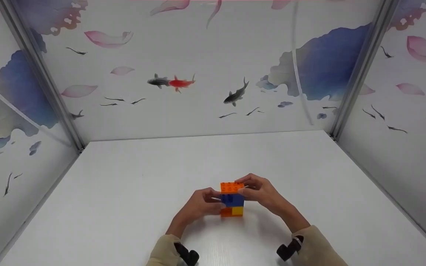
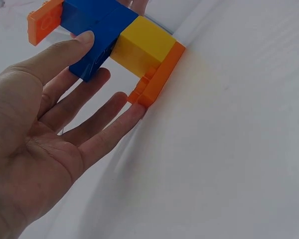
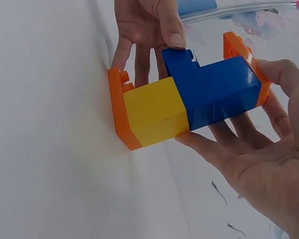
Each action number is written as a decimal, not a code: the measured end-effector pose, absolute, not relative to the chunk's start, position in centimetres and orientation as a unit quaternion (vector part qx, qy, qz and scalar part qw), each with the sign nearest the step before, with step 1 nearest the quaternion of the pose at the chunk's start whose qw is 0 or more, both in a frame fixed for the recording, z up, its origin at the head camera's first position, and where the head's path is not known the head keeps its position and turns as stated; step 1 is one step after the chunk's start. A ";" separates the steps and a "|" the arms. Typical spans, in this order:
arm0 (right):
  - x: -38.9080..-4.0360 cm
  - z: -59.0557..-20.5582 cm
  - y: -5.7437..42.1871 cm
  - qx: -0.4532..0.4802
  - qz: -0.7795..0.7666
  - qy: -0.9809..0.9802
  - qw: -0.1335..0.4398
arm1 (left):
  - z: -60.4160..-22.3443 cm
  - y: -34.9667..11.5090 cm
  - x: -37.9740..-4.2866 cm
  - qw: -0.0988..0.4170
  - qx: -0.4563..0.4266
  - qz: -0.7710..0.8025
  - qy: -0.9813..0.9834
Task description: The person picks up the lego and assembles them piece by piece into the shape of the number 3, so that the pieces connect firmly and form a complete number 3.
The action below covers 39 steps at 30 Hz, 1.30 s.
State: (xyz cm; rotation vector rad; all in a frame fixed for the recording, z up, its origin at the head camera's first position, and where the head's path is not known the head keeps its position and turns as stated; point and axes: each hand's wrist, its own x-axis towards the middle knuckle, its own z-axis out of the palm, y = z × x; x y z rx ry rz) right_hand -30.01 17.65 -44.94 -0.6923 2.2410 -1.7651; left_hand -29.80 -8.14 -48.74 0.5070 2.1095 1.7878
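Observation:
A small stack of toy building bricks stands upright on the white table. At its foot is a flat orange brick [image 3: 120, 117], with a yellow brick [image 3: 157, 112] on one side of it. Two blue bricks [image 3: 229, 87] sit above the yellow one, the lower jutting out toward the left hand. A second flat orange brick [image 1: 231, 187] caps the stack and overhangs the same way. The left hand [image 1: 200, 204] holds the jutting blue brick between thumb and finger, another fingertip at the orange base. My right hand [image 1: 264, 192] pinches the top orange brick, other fingers along the stack's side.
The white tabletop [image 1: 142, 173] spreads around the stack. White panels [image 1: 198, 48] printed with fish and petals enclose it at the back and both sides, joined by metal corner posts [image 1: 46, 81]. Beige sleeves [image 1: 318, 244] with black wrist devices [image 1: 290, 249] cover the forearms.

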 end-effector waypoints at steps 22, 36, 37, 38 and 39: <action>-30.4 -45.8 18.0 -0.246 -0.569 0.773 0.135 | -48.6 -8.4 -29.9 0.154 0.161 0.642 0.734; -30.4 -46.9 17.0 -0.178 -0.586 0.782 0.115 | -48.2 -8.2 -30.1 0.125 0.146 0.678 0.710; -30.5 -46.9 16.9 -0.170 -0.591 0.781 0.110 | -48.2 -8.2 -30.1 0.121 0.147 0.679 0.709; -30.5 -47.0 16.8 -0.162 -0.597 0.779 0.105 | -48.3 -8.1 -30.1 0.117 0.145 0.679 0.710; -30.5 -47.0 16.7 -0.153 -0.601 0.778 0.101 | -48.3 -8.0 -30.0 0.111 0.145 0.678 0.712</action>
